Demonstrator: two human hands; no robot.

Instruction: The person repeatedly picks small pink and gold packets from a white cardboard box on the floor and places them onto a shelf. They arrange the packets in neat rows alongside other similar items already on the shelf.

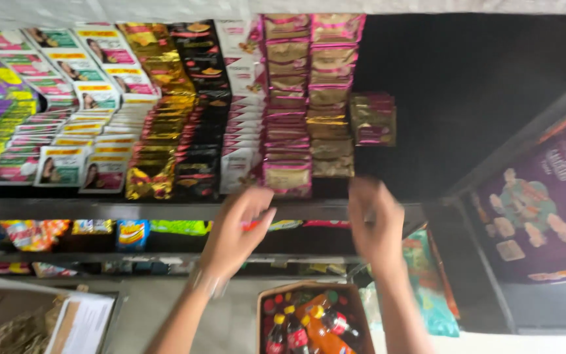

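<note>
Both my hands are raised toward hanging strips of small sachets. My left hand [238, 226] is just below the pink and gold sachet strip [287, 98], fingers bent together near its lowest packet. My right hand [375, 223] is blurred, fingers loosely apart, below a second pink and gold strip [331, 92] and a short strip of dark gold sachets [373, 118]. Neither hand clearly holds anything.
More sachet strips hang to the left: white and red [240, 98], black [201, 98], gold [158, 105], and pink and green ones [67, 111]. A shelf rail [99, 210] runs below with snack packets. A box of bottled drinks [309, 324] sits low, and a purple carton [538, 210] at right.
</note>
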